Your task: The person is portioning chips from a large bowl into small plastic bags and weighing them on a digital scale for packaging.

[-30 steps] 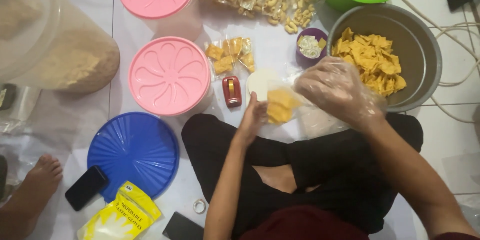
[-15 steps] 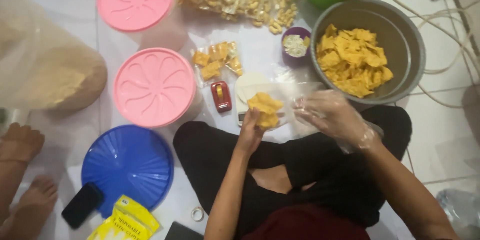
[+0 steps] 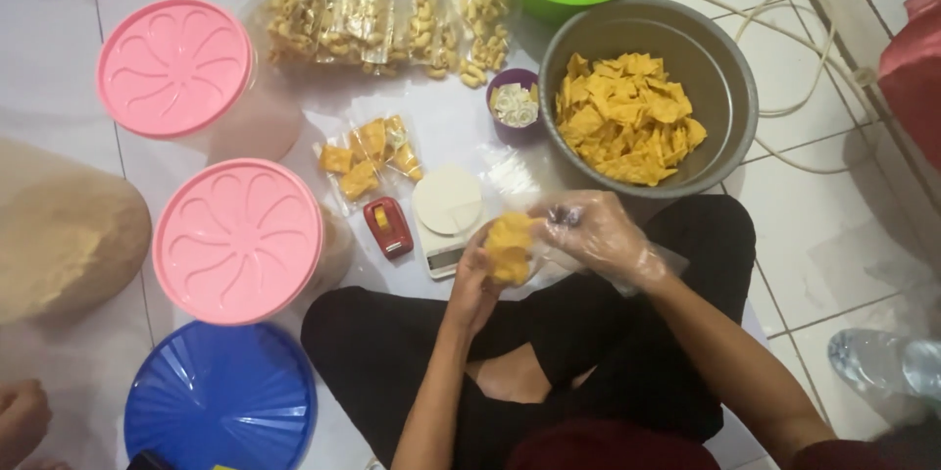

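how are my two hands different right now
The right hand wears a clear plastic glove; the left hand is bare. The right hand reaches in from the side of the metal bowl and pinches the top of the small bag of chips, while the left hand cups that bag from below. Both meet on the bag above the lap, beside the small scale.
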